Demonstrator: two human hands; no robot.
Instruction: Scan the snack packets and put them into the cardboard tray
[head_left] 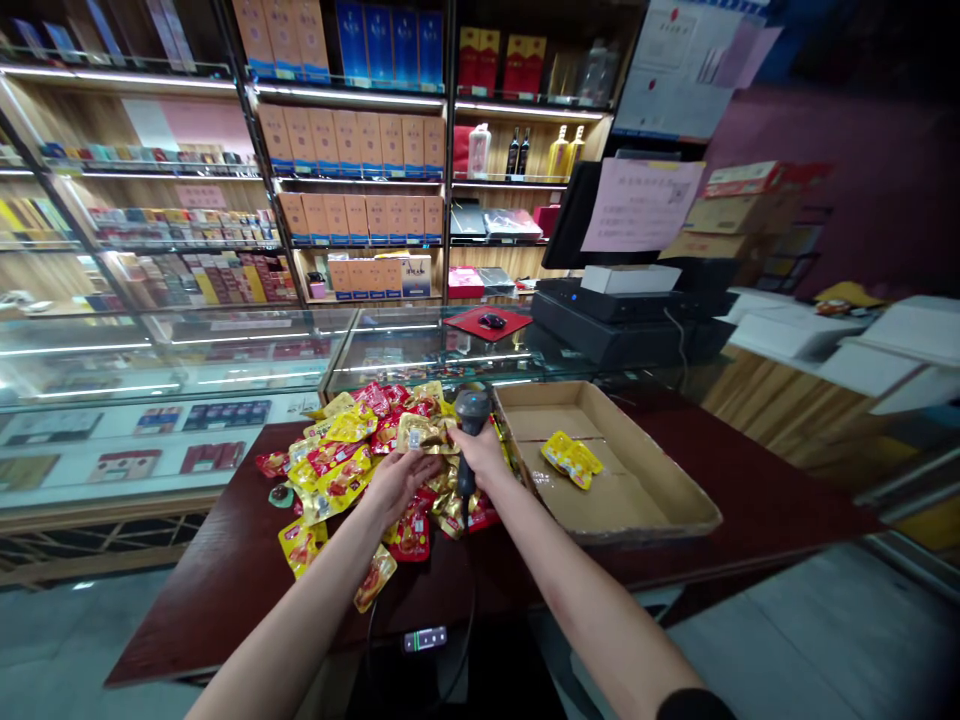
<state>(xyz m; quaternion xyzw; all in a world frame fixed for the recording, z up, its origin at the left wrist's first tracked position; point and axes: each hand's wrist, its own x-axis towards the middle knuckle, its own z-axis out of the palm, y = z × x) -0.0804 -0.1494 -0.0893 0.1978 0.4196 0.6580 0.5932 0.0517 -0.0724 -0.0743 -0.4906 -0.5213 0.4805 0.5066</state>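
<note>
My right hand (484,452) is wrapped around a dark barcode scanner (472,408), its head up and its cord running down over the table edge. My left hand (405,482) is half turned up beside it, fingers loosely stretched and thumb apart, low over the heap. Just beyond its fingertips is a gold snack packet (421,432) with a printed label; I cannot tell whether they touch. Yellow snack packets (341,478), red ones (409,530) and gold ones form the heap around both hands.
A shallow cardboard box (660,470) stands right of the heap, with yellow packets (571,458) inside. The dark red table (217,590) adjoins a glass display counter (262,350). Behind are a monitor (574,215), a mouse (492,320) and shelves of boxes. A lit phone (425,639) is below the table edge.
</note>
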